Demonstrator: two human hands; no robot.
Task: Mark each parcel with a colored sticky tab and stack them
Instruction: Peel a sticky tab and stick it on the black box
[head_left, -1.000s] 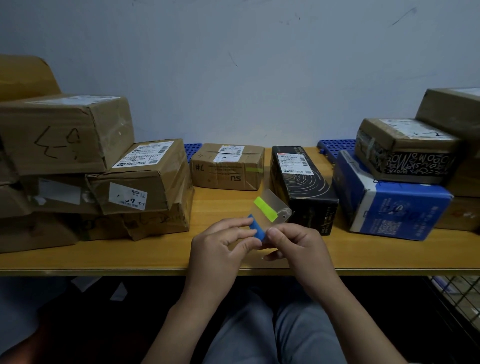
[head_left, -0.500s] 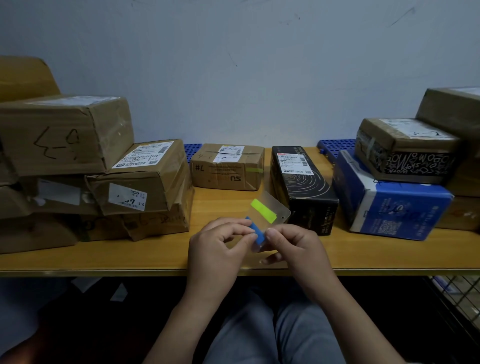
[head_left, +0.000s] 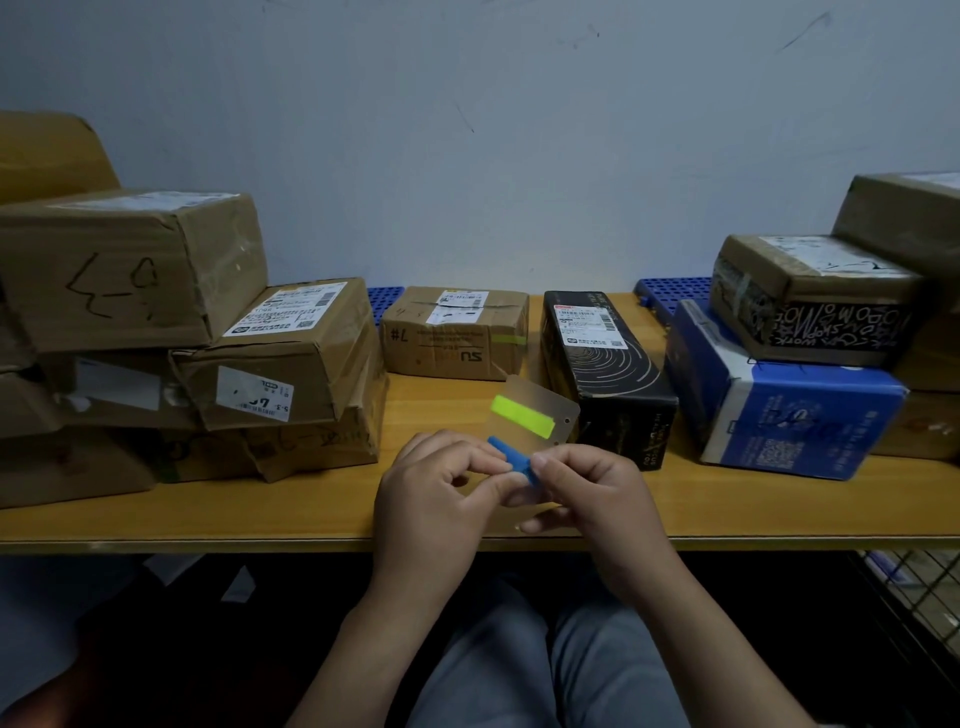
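Over the front edge of the wooden table (head_left: 260, 509), my right hand (head_left: 587, 488) holds a clear plastic tab sheet (head_left: 535, 405) that carries a yellow-green tab strip (head_left: 523, 415) and a blue tab strip (head_left: 511, 457). The fingertips of my left hand (head_left: 441, 493) pinch the blue strip at its left end. Behind the sheet stand a small brown parcel (head_left: 454, 332) with a yellow-green tab on its right front face and a black parcel (head_left: 602, 364).
A pile of several brown parcels (head_left: 156, 332) fills the table's left side. On the right a blue-and-white box (head_left: 779, 405) carries a brown parcel with black lettering (head_left: 810, 296), with more cartons behind. Blue perforated trays (head_left: 670, 291) lie at the wall.
The tab sheet has tilted a little and dropped slightly. My left fingers have closed tighter on the blue strip. The parcels have not moved.
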